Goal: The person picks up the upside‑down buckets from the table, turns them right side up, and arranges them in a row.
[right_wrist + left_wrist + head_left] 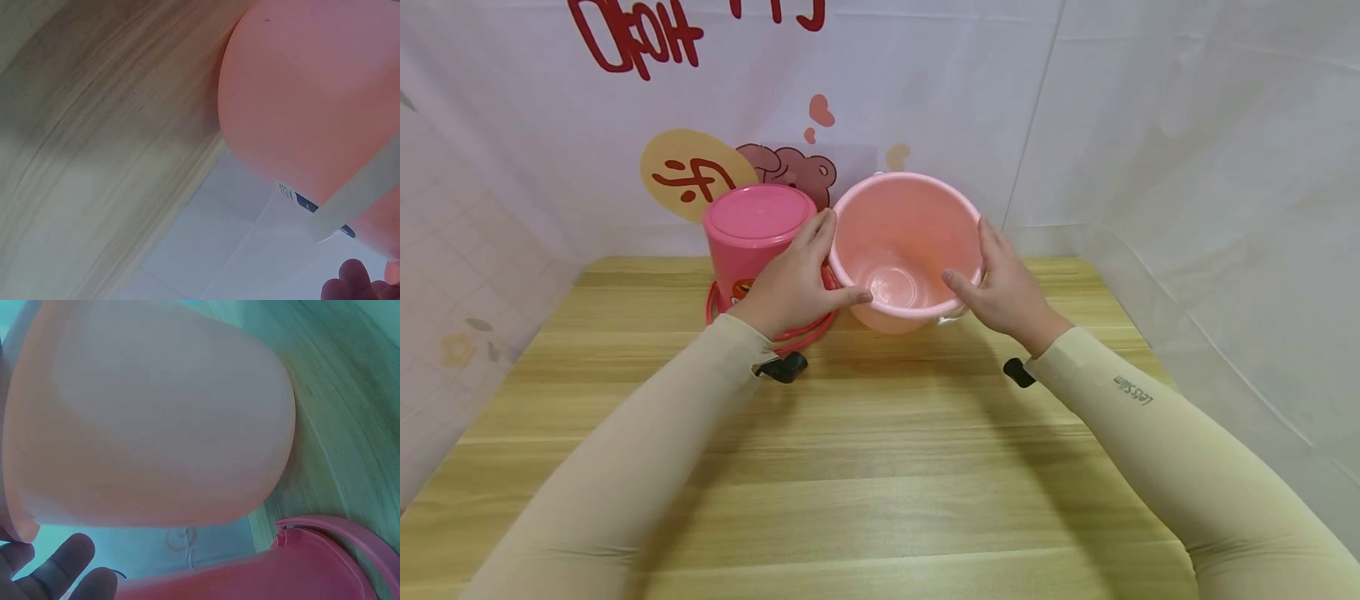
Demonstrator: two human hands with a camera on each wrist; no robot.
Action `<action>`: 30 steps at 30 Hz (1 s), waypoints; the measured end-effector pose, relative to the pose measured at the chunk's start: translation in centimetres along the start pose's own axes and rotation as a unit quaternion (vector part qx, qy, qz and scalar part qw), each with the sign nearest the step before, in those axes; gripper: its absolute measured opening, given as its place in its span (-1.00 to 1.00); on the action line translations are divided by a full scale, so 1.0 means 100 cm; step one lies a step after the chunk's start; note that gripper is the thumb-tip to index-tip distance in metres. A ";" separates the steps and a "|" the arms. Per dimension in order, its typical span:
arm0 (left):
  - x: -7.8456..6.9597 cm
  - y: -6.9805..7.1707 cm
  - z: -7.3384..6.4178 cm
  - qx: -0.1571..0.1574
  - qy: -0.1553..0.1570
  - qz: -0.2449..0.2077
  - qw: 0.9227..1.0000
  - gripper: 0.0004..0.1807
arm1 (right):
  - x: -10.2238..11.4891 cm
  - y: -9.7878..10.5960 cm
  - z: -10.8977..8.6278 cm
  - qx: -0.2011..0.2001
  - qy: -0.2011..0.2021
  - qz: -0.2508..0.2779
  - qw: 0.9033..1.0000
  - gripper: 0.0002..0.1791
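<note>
A light pink bucket (910,208) has its mouth up and leans a little toward me, near the back of the table. My left hand (792,285) grips its left rim, thumb along the front edge and fingers on the outer side. On the right rim, my right hand (1009,293) holds on with the thumb over the edge and the fingers outside. A white handle (362,190) hangs against the bucket's outer wall in the right wrist view. Left of it stands a deeper pink bucket (760,212) turned upside down, partly hidden behind my left hand.
The deeper pink bucket's handle (808,337) lies round its base on the wooden table (887,467). Just behind the table hangs a white printed cloth (947,92), and more white sheeting (1225,208) borders the right side.
</note>
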State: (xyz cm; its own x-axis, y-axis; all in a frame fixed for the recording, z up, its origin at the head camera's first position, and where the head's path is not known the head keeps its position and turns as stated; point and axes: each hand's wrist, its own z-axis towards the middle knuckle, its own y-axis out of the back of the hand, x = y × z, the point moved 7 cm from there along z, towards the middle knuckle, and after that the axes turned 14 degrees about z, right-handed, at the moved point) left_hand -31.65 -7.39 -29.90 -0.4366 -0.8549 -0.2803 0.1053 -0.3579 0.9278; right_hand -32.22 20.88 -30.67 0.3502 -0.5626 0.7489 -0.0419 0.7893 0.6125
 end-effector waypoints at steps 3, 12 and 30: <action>0.000 0.001 0.000 0.000 0.002 -0.001 1.000 0.31 | 0.000 -0.002 -0.001 0.005 0.007 0.016 1.000 0.28; -0.001 -0.001 0.001 -0.012 0.006 -0.016 1.000 0.12 | 0.005 -0.003 -0.001 0.015 0.058 0.079 0.995 0.41; -0.008 -0.015 0.010 -0.014 0.059 -0.048 0.997 0.29 | 0.008 -0.005 0.002 0.024 0.030 0.075 0.996 0.40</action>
State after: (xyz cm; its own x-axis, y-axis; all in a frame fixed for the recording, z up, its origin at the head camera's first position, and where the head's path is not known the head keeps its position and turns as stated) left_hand -32.32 -5.83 -30.85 -0.3371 -0.8542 -0.3959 0.0942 -0.4491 0.8885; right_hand -32.13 19.96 -30.35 0.3915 -0.4222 0.8176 -0.1415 0.8503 0.5069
